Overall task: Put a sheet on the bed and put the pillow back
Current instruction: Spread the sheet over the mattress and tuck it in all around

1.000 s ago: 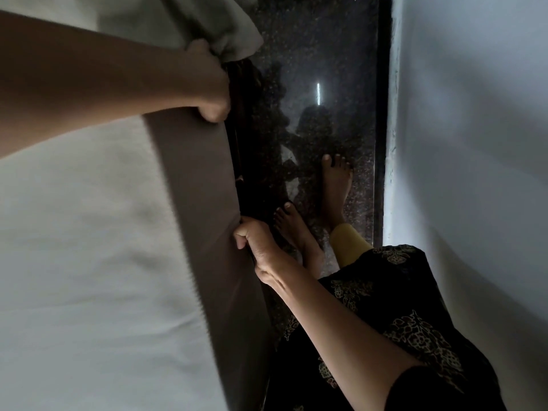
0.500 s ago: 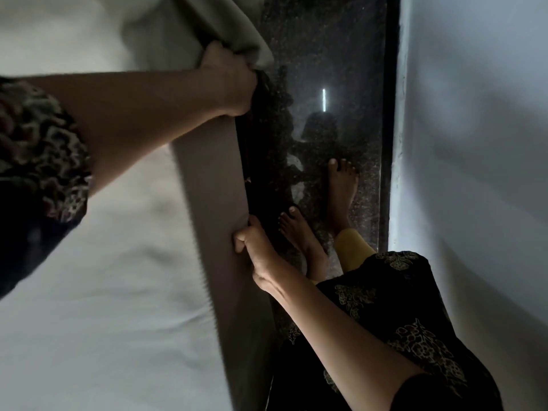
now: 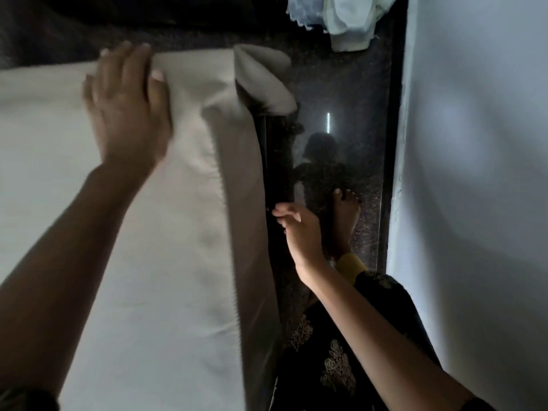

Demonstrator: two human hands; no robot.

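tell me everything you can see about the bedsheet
The sheet is plain pale beige cloth, soft and lightly creased, spread flat over the top of the bed. Its right side hangs down the bed's edge, and a zigzag line runs along the top of that drop. At the far corner a loose flap stands up, untucked. The left hand presses flat on the sheet near its far end. The right hand reaches toward the hanging side; whether it touches is unclear.

Dark glossy floor (image 3: 341, 84) w/ light refl. (image 3: 328, 122), pale wall (image 3: 474, 203) at R
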